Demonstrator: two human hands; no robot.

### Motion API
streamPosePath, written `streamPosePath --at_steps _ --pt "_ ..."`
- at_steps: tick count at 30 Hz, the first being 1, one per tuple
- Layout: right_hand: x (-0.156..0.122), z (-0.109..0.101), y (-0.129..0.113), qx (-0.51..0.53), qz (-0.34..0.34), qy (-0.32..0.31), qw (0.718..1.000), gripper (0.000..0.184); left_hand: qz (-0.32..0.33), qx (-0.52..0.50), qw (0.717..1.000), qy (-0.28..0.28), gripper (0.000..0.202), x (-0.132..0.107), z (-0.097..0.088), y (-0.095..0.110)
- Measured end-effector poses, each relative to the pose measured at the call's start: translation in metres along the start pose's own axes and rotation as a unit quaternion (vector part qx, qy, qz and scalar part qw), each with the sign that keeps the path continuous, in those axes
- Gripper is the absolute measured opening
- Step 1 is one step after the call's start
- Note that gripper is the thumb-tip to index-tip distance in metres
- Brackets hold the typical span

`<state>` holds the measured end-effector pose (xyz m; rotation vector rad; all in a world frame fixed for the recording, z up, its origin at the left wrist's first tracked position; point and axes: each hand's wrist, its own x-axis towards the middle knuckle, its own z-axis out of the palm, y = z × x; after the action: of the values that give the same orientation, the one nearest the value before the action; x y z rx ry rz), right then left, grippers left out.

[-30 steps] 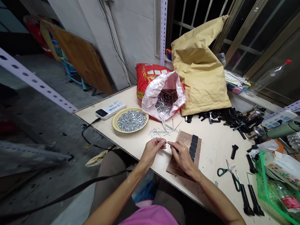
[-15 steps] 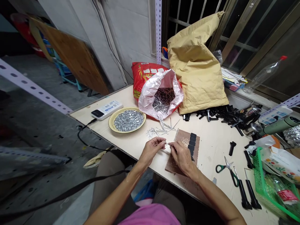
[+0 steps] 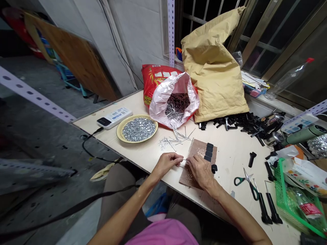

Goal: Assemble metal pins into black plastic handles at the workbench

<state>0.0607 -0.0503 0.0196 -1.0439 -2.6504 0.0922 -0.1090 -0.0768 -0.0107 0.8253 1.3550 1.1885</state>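
Note:
My left hand [image 3: 166, 165] is closed in a pinch on a thin metal rod [image 3: 185, 159] above the table's front edge. My right hand [image 3: 201, 171] is closed around the other side of the rod, over a brown board [image 3: 188, 176]. Past its outer side pokes a black end piece [image 3: 214, 168], which looks like part of the same tool; the middle is hidden under my palm. Black rectangular pieces [image 3: 208, 153] lie in a row on the board, beside tiny pale bits [image 3: 200, 151]. Loose metal rods [image 3: 178, 136] lie just beyond my hands.
A yellow plate [image 3: 119, 135] of small metal pieces stands left, near a white device [image 3: 114, 118]. Behind are a red bag [image 3: 158, 73] of rods and a tan sack [image 3: 217, 78]. Rightward lie scissors [image 3: 247, 182], black-handled tools [image 3: 264, 207] and a green basket [image 3: 281, 194].
The black end piece now shows farther out past my right hand, off the board's edge. My hands stay close together; the whole view has shifted slightly.

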Motion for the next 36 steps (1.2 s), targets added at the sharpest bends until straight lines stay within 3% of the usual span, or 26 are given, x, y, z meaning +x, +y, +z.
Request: streamPosePath --at_steps 6,17,22,28,36 --pt "-0.005 0.005 0.002 0.004 -0.023 0.016 1.000 0.018 -0.021 -0.003 0.999 -0.040 0.024 -0.002 0.002 0.002" --pt "-0.009 0.008 0.010 0.000 -0.035 -0.016 0.999 0.013 -0.018 0.020 0.995 -0.093 0.031 -0.007 0.003 0.006" --pt "-0.012 0.005 0.010 0.033 -0.003 -0.043 0.999 0.017 -0.017 0.024 0.996 -0.087 0.030 -0.008 0.007 0.007" --pt "-0.015 0.003 0.011 0.147 0.055 -0.023 0.987 0.017 0.032 0.070 0.997 -0.025 0.027 -0.011 0.012 0.005" --pt "-0.020 0.008 0.011 0.041 0.017 -0.033 0.998 0.031 -0.020 0.037 0.998 -0.050 0.027 -0.011 0.016 0.003"
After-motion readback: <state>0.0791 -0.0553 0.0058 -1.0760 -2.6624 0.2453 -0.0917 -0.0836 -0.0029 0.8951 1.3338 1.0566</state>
